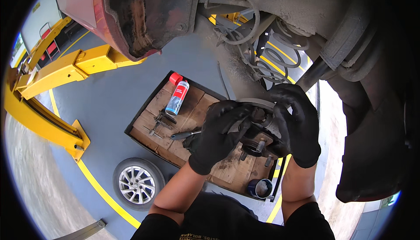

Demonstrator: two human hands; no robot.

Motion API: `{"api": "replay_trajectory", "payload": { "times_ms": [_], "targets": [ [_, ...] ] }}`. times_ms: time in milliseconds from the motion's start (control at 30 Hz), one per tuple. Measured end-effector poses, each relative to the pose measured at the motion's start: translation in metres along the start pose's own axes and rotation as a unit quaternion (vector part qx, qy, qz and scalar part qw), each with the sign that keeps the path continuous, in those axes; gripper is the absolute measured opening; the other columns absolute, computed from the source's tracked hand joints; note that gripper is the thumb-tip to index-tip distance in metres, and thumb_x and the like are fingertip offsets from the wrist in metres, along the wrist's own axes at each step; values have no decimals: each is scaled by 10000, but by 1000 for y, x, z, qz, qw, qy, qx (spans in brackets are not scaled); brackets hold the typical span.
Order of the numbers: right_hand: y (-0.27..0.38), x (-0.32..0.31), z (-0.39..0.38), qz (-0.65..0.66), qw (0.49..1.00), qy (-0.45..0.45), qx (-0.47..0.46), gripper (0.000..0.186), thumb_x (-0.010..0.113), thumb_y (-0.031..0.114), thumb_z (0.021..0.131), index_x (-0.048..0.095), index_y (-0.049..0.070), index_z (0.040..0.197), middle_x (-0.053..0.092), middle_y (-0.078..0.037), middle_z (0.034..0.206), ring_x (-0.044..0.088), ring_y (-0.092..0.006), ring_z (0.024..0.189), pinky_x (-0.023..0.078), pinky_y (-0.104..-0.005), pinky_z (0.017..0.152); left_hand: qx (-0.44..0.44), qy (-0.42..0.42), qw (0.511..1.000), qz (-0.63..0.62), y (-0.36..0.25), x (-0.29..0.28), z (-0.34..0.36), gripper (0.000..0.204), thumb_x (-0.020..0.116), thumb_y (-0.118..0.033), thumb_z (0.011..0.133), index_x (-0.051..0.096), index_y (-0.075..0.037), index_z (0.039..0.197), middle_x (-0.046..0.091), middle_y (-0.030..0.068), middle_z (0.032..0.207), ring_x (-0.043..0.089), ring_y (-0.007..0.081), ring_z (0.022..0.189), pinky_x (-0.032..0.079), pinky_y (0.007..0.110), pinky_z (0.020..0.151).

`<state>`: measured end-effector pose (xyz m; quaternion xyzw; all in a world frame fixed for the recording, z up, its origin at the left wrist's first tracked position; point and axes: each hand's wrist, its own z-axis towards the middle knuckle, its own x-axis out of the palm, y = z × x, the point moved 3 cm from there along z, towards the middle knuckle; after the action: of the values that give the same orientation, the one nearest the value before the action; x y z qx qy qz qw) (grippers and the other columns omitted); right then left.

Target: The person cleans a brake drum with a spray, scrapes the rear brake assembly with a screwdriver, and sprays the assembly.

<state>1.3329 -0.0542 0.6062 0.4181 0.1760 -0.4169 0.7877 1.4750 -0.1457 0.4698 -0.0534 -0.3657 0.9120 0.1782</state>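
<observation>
Both hands wear black gloves at the wheel hub (260,144) under the raised car, whose studs point toward me. My left hand (218,133) is at the hub's left, fingers curled at its top by the curved metal backing plate (251,102); what they hold is hidden. My right hand (297,122) is bent around the hub's upper right, touching it, its fingertips partly hidden. A coil spring (283,60) and a dusty arm (236,71) sit above. Below, a cardboard-lined tray (151,109) holds a spray can (177,98), red cap (176,78), metal tool (159,124) and grey-handled tool (179,136).
Yellow lift arms (94,60) and a post base (78,139) stand at left. A loose alloy wheel (138,183) lies on the floor below. A small tub (260,188) sits in the tray's lower corner. The wheel-arch liner (367,152) hangs at right, red bodywork (76,4) above left.
</observation>
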Motion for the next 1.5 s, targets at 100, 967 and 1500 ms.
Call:
{"api": "replay_trajectory", "payload": {
  "times_ms": [100,967,1500],
  "targets": [
    [-7,-2,-1,7,1000,-11,-26,258,673,39,868,659,-38,1114,643,-196,1128,667,-328,1007,522,-364,881,-128,-57,976,-169,32,9,-36,243,560,-3,998,611,11,1236,613,145,1161,613,214,1041,496,321,867],
    [13,14,4,-252,962,69,-77,295,689,46,866,724,39,1159,703,-127,1134,686,-302,1010,535,-377,876,-111,-121,952,-257,61,36,-75,317,503,-108,1055,530,4,1351,607,131,1260,617,241,1143,496,361,982],
    [5,8,2,-258,960,15,-108,275,735,199,867,739,133,1134,712,-99,1074,688,-305,932,560,-396,803,-1,-24,999,-38,44,12,-37,462,649,-77,922,547,-5,1367,537,202,1331,571,322,1215,460,400,1038]
  ]
}}
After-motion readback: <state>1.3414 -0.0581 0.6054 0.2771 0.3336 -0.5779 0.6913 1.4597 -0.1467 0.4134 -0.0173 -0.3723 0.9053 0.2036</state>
